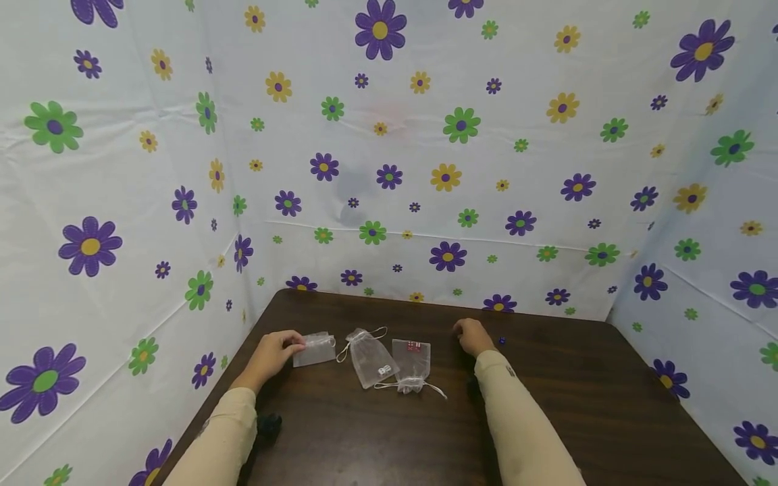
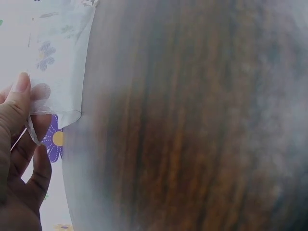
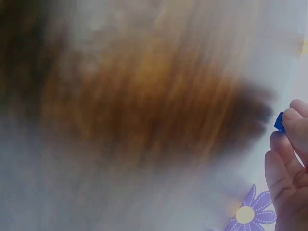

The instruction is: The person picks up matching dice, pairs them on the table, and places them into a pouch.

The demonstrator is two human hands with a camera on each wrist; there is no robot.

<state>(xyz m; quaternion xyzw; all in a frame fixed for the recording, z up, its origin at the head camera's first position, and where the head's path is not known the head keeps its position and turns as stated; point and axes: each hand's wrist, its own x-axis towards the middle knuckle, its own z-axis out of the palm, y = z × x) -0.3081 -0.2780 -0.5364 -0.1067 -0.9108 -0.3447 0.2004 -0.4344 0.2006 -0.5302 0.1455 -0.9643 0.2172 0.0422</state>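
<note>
My left hand point(image 1: 276, 352) pinches the edge of a sheer white drawstring bag point(image 1: 319, 349), which shows larger in the left wrist view with its cord point(image 2: 32, 130) hanging by the fingers. In the right wrist view, my right hand point(image 3: 291, 159) holds a small blue cube point(image 3: 279, 122) between thumb and fingertips. To the right of this hand, another small blue cube point(image 1: 502, 340) lies on the table. Between the hands lie two more sheer bags: the middle bag point(image 1: 369, 356) has small white cubes inside, and the right bag point(image 1: 411, 364) has small red ones.
The dark brown wooden table point(image 1: 365, 439) has rounded back corners. White flower-printed cloth point(image 1: 419, 148) hangs behind it and along both sides. A dark object point(image 1: 268, 428) is at the left wrist.
</note>
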